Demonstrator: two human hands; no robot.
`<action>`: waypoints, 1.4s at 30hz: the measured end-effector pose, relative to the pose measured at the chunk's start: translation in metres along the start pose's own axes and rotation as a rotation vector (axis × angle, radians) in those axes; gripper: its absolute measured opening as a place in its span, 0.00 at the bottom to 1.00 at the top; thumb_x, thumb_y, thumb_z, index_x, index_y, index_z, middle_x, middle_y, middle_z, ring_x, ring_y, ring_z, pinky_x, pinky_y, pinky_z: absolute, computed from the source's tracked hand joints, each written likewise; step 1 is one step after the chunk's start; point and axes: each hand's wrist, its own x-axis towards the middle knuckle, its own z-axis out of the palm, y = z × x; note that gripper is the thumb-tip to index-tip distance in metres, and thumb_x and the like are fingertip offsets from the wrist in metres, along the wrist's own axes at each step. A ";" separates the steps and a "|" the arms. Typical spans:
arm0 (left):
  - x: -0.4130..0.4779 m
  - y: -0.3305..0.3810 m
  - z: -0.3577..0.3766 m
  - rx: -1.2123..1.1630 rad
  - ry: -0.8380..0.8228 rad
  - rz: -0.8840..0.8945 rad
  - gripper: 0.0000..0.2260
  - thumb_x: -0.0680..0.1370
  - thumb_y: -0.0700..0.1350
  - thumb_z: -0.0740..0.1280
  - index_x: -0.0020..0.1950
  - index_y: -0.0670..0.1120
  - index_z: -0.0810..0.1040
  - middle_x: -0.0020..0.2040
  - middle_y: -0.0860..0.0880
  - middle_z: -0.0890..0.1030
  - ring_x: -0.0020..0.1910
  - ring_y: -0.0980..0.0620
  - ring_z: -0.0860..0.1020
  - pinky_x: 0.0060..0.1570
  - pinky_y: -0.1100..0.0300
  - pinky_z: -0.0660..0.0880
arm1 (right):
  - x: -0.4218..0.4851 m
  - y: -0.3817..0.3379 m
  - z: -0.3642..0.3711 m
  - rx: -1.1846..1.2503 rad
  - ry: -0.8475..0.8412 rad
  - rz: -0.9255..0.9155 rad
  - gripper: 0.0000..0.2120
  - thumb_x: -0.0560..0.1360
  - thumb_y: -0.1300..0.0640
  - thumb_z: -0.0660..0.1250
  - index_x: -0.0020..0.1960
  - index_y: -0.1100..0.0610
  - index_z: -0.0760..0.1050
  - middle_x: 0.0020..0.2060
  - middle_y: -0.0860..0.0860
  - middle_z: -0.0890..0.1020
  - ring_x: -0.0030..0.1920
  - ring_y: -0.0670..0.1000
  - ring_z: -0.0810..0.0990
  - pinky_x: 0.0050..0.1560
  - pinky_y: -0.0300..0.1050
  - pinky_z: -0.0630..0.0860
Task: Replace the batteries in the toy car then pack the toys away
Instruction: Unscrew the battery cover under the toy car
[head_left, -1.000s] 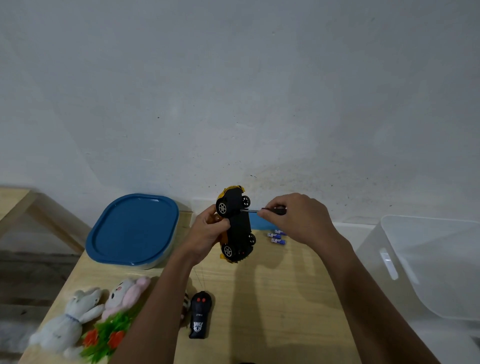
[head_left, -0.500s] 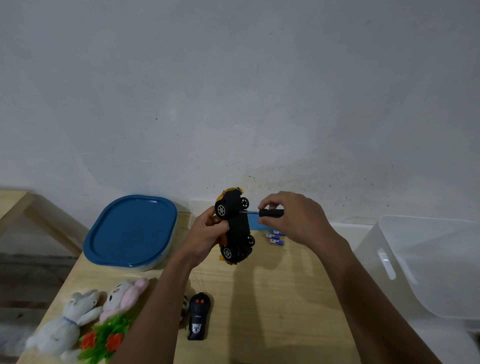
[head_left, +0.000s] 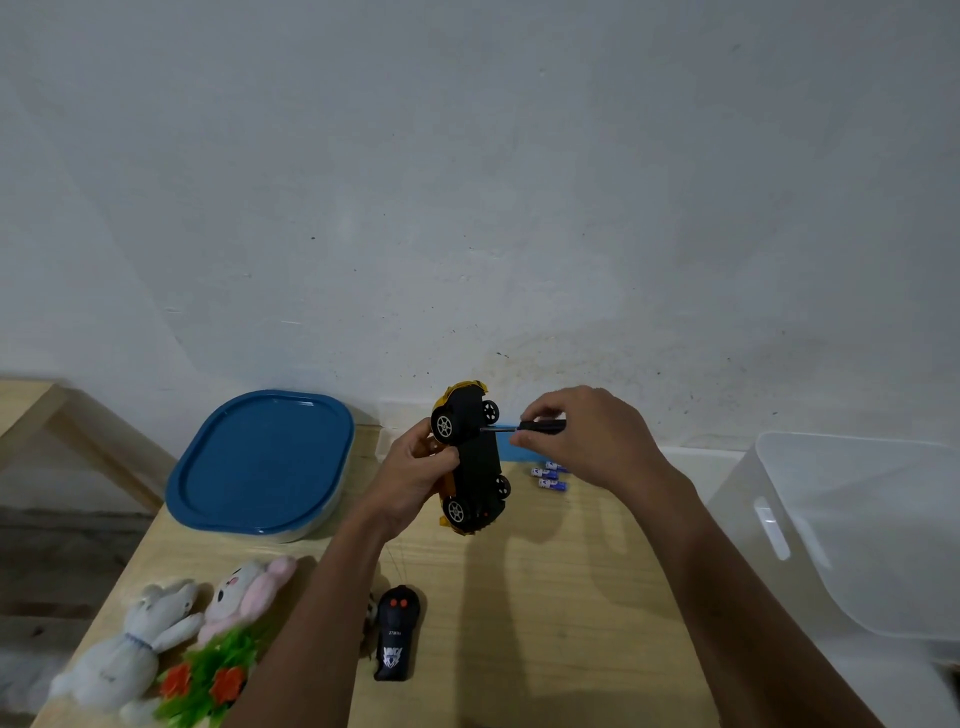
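My left hand (head_left: 413, 470) holds a yellow and black toy car (head_left: 475, 467) on its side above the wooden table (head_left: 561, 597), its black underside turned to the right. My right hand (head_left: 587, 434) grips a small black-handled screwdriver (head_left: 530, 427) whose tip touches the underside near the upper wheels. Three blue and white batteries (head_left: 551, 475) lie on the table just below my right hand. A black remote control (head_left: 396, 631) with two red buttons lies near the front.
A container with a blue lid (head_left: 262, 462) stands at the table's back left. Two plush rabbits (head_left: 171, 629) and a green plastic plant with red flowers (head_left: 213, 675) lie front left. A clear plastic bin (head_left: 857, 530) sits to the right. A wall rises behind.
My right fingers have shifted on the screwdriver handle, which shows more between them now. The car and my left hand have stayed in place.
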 end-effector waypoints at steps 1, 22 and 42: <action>0.000 0.000 0.000 -0.002 0.000 0.003 0.14 0.76 0.36 0.65 0.62 0.43 0.76 0.49 0.44 0.82 0.46 0.51 0.83 0.41 0.60 0.79 | 0.001 0.000 0.000 -0.047 -0.016 0.029 0.19 0.71 0.32 0.64 0.44 0.46 0.83 0.38 0.42 0.82 0.40 0.43 0.79 0.38 0.40 0.72; -0.001 0.002 -0.004 0.001 0.006 0.000 0.14 0.72 0.41 0.65 0.57 0.45 0.78 0.46 0.47 0.83 0.44 0.51 0.83 0.40 0.60 0.78 | -0.002 -0.006 -0.007 -0.011 -0.037 -0.079 0.08 0.73 0.47 0.70 0.51 0.39 0.79 0.46 0.40 0.79 0.46 0.44 0.77 0.41 0.40 0.70; 0.000 0.002 -0.003 -0.001 -0.007 0.002 0.14 0.73 0.41 0.67 0.59 0.42 0.77 0.49 0.43 0.82 0.48 0.48 0.83 0.43 0.58 0.79 | 0.004 -0.010 -0.005 -0.167 -0.063 -0.039 0.18 0.78 0.39 0.59 0.47 0.48 0.83 0.37 0.46 0.83 0.39 0.49 0.80 0.39 0.44 0.75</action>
